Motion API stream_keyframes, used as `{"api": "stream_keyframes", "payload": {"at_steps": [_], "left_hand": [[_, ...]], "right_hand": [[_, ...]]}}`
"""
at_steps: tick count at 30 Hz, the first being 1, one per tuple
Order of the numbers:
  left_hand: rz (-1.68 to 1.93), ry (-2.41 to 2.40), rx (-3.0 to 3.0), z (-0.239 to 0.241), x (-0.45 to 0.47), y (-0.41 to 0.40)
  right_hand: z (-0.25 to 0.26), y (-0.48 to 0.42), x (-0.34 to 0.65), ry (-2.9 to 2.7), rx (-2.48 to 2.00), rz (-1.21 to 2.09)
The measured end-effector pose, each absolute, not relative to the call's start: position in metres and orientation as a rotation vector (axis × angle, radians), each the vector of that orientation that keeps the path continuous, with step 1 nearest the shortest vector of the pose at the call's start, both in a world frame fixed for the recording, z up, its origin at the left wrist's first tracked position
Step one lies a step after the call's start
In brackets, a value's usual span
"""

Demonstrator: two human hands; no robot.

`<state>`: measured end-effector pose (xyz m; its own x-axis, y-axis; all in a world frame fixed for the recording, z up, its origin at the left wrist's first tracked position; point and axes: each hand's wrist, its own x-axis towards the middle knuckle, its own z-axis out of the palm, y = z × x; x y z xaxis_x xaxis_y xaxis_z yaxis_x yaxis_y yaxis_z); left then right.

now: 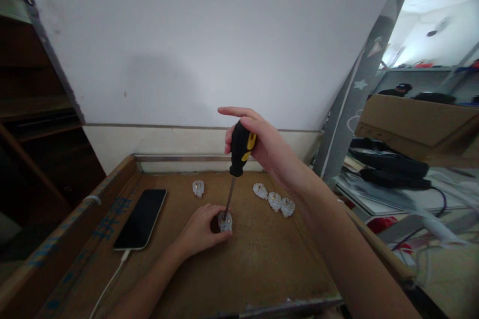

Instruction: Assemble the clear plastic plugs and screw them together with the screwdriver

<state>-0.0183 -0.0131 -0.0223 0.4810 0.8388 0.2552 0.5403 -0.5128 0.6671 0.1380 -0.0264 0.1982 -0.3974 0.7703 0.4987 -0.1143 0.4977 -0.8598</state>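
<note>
Right forearm (318, 209) slants up to the right grip (264, 137), closed round a screwdriver (238, 154), index finger stretched out. Below it, the left grip (204, 227) pinches a clear piece (225, 224) on the tabletop (262, 254), the screwdriver's tip at it. One loose piece (198, 188) lies just beyond the left grip; three more pieces (274, 201) sit to its right, near the forearm. Left of the left grip are a phone (140, 219) and cable (108, 289). A wall (209, 35) stands behind the right grip, a post (359, 94) and carton (411, 119) well to its right.
</note>
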Motion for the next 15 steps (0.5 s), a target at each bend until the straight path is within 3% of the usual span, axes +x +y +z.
{"api": "stream_keyframes", "payload": {"at_steps": [15], "left_hand": [[0.787,1.149,2.196,-0.030,-0.017,-0.009]], "right_hand": [[0.194,-0.030,0.126,-1.640,-0.487,1.004]]}}
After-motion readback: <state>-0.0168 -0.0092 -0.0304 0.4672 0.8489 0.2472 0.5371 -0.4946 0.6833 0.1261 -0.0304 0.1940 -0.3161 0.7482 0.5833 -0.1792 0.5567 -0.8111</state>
